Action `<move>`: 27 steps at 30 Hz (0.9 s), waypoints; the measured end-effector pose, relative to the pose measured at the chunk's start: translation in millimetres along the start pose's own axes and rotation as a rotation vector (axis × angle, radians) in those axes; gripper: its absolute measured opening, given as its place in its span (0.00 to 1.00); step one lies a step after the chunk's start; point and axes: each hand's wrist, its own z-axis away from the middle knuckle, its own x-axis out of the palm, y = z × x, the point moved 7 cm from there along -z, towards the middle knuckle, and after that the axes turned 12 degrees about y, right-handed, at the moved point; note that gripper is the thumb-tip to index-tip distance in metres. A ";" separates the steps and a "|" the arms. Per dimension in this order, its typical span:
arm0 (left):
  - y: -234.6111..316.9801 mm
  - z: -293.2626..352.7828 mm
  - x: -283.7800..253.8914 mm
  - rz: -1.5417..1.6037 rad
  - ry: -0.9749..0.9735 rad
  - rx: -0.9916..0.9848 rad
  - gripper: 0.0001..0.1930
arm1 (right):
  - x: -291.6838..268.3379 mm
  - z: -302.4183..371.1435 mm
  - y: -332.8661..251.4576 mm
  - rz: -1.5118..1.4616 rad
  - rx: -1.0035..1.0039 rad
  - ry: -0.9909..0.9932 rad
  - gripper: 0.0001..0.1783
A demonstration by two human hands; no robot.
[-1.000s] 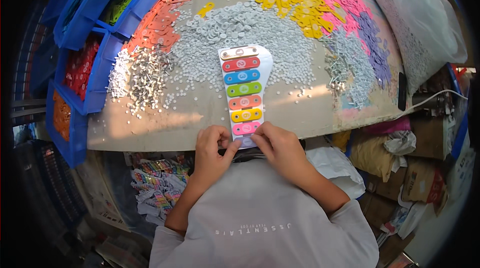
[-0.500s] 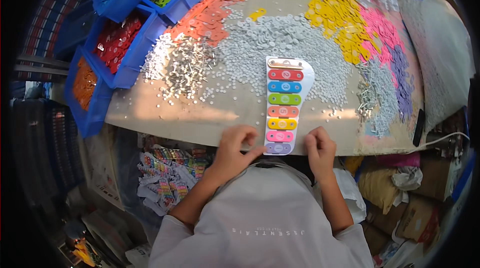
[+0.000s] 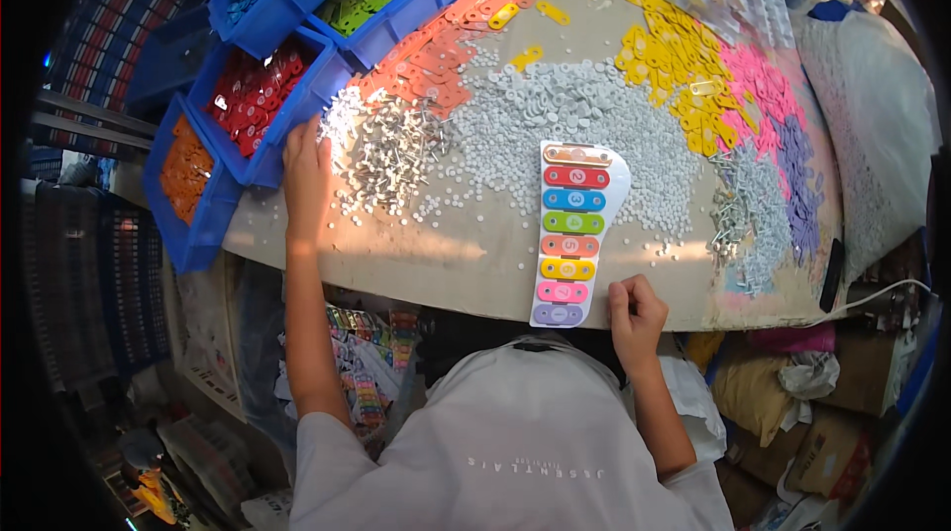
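Note:
My left hand (image 3: 305, 169) reaches to the left side of the table, its fingers stretched out beside the pile of small white caps (image 3: 343, 115) and against the near wall of the blue bin of red pieces. My right hand (image 3: 636, 315) rests at the table's front edge with its fingers curled in; whatever is inside is hidden. Between the hands lies a white toy xylophone (image 3: 616, 174) with a row of coloured bars from metallic at the far end to purple at the near end. Neither hand touches it. Shiny metal pins (image 3: 391, 155) are heaped right of my left hand.
Blue bins (image 3: 287, 100) hold red, orange, green and blue pieces at the left. Grey-white caps (image 3: 555, 95) spread across the middle. Yellow (image 3: 684, 75), pink (image 3: 763, 85) and purple pieces (image 3: 797, 174) lie right, beside screws (image 3: 758, 214). A large translucent bag (image 3: 862, 115) stands at the right.
My left hand has moved from beside the xylophone's near end up and left to the white caps by the bins. My right hand stays curled by the xylophone. The view has shifted slightly.

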 end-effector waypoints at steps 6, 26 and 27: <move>4.9 -3.7 30.1 -0.171 -0.066 -0.016 0.18 | -5.3 2.1 -7.1 0.064 -0.071 0.055 0.13; -4.6 32.4 -2.7 -0.053 0.000 -0.174 0.12 | -167.9 -44.0 25.2 0.753 -0.205 0.460 0.09; -6.4 31.6 -2.8 -0.059 0.001 -0.176 0.12 | -165.2 -45.5 25.8 0.805 -0.230 0.440 0.09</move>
